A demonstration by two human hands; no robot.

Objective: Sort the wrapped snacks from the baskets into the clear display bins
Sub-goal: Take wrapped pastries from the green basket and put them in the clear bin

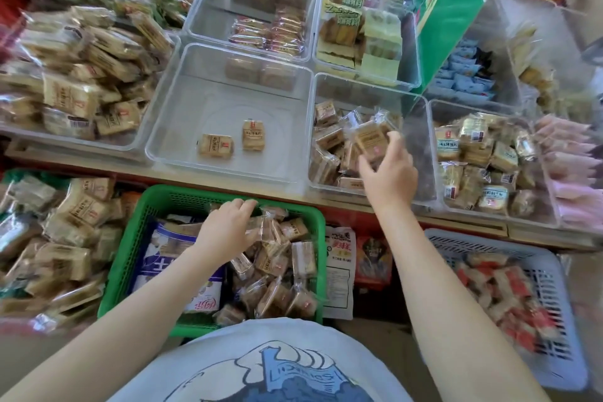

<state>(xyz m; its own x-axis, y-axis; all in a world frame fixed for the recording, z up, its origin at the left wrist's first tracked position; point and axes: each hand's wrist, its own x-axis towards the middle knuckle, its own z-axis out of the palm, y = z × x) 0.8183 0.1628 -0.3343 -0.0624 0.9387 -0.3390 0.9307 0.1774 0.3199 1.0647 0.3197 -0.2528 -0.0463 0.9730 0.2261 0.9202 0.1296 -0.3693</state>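
My right hand [390,170] holds a clear-wrapped brown snack [370,140] over a clear display bin [421,140] that is half full of the same brown packets. My left hand [228,228] reaches down into the green basket [130,248] and its fingers rest on wrapped brown snacks [277,258] piled there; whether it grips one is hidden. The clear bin [169,127] to the left of the right hand's bin holds two tan packets [216,146] on its floor.
A grey-blue basket [554,297] of red-and-white wrapped snacks sits at the lower right. More clear bins of packets line the shelf, among them one [470,153] to the right with blue-labelled packs. A green sign board [447,10] stands behind. Loose tan packets [58,238] are heaped at the left.
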